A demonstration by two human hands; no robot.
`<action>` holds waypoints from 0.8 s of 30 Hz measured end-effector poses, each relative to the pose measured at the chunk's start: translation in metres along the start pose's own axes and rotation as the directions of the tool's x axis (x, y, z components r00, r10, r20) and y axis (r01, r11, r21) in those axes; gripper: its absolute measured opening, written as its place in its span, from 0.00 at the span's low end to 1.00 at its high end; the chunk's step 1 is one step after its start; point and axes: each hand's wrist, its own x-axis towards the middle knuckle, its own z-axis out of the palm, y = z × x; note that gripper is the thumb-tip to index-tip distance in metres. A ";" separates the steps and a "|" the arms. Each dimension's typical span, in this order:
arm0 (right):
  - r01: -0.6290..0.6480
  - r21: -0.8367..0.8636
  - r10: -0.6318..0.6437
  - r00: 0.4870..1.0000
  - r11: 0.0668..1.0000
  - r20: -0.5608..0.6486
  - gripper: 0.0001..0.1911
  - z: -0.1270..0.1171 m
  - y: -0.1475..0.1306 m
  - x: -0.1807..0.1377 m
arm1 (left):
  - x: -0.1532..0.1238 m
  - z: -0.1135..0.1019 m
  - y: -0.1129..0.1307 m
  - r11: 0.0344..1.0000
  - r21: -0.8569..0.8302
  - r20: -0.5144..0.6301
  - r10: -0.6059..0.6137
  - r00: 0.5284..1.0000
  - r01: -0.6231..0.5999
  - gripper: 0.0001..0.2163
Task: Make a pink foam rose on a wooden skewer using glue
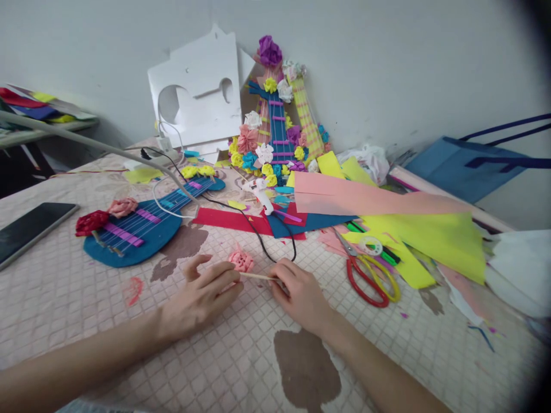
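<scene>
My left hand (202, 295) lies low on the patterned cloth, its fingers pinched around a small pink paper rose (241, 260). My right hand (300, 292) is curled shut on a thin wooden stick (258, 276) whose tip reaches into the rose. Both hands rest near the middle of the surface, close together. A blue paper guitar (142, 225) with pink bars and red and pink roses lies to the left of them.
Red and yellow scissors (371, 274) lie right of my right hand. A white glue gun (262, 194) with a black cord sits behind, on red and blue sheets. Pink and yellow paper (413, 229) spreads right. A phone (30, 226) lies far left. Flower-decorated guitars (279, 126) lean against the wall.
</scene>
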 end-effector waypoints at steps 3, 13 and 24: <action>-0.010 0.008 0.009 1.000 1.000 0.016 0.06 0.003 -0.005 0.000 | -0.001 -0.001 -0.001 0.999 -0.025 -0.025 -0.027 0.999 0.027 0.09; 0.042 0.000 -0.042 0.998 0.999 0.054 0.05 0.008 -0.012 0.003 | 0.000 -0.010 -0.001 0.992 -0.083 0.019 -0.091 0.996 0.092 0.06; 0.054 0.004 -0.054 0.997 0.999 0.053 0.04 0.009 -0.009 0.003 | -0.002 -0.003 -0.005 0.998 -0.059 0.086 -0.001 0.996 0.006 0.10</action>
